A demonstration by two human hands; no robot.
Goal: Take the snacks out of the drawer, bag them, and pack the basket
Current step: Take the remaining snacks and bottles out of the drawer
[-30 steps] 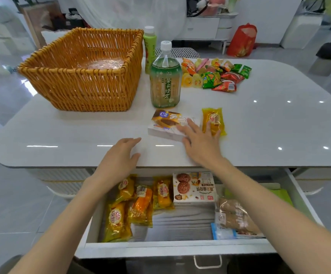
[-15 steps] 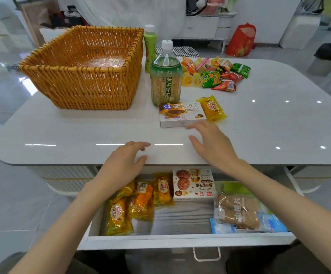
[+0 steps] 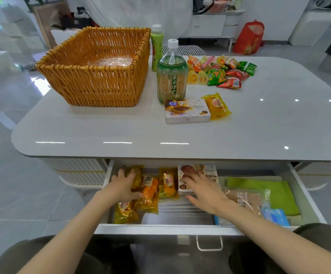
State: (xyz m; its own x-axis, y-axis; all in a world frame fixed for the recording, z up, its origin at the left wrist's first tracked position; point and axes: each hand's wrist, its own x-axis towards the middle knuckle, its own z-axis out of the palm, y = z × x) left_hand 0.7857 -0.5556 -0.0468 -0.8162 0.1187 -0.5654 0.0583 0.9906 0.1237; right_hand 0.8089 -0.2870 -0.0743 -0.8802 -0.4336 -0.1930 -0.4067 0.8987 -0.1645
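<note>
The drawer under the white table stands open. Inside lie yellow snack packets, a cookie box, a clear bag of bread and a blue packet. My left hand rests with spread fingers on the yellow packets at the drawer's left. With fingers extended, my right hand touches the front of the cookie box. On the table sit a chocolate-pie box and one yellow packet. The wicker basket stands at the back left.
A large tea bottle and a green bottle stand right of the basket. A pile of small colourful snacks lies behind them. A green sheet lines the drawer's right side. A red bag sits on the floor.
Both hands left the tabletop and came down into the drawer. The chocolate-pie box and the yellow packet stayed on the table where the right hand had pushed them.
</note>
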